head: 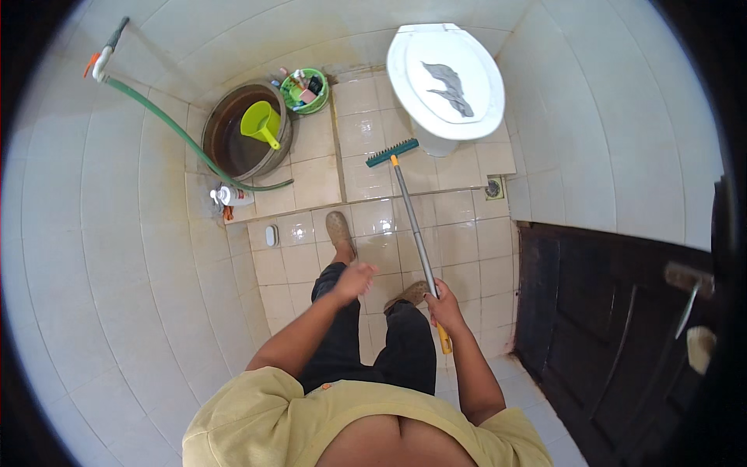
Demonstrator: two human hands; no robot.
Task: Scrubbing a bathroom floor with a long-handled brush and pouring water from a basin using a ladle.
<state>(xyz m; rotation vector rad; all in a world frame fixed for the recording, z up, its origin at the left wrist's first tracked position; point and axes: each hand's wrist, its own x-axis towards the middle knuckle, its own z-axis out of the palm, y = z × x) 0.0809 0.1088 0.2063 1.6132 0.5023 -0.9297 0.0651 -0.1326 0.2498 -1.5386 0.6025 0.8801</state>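
My right hand (444, 306) is closed round the grey pole of a long-handled floor scrub brush (415, 225), just above its yellow end grip. The brush's green bristled head lies out in front, near the foot of a white toilet (397, 76). In front of my left thigh hangs my left hand (355, 282), slightly blurred, touching no tool; how far its fingers are apart is hard to tell. A crumpled grey cloth (449, 87) rests on the closed toilet lid.
At the upper left, a round tub (211, 134) holds a yellow-green dipper (257, 119), beside a green basket (323, 105) of toiletries. A green hose (169, 122) hangs from a wall tap. A white pump bottle (234, 196) stands near a raised tiled ledge; a dark door (583, 309) is right.
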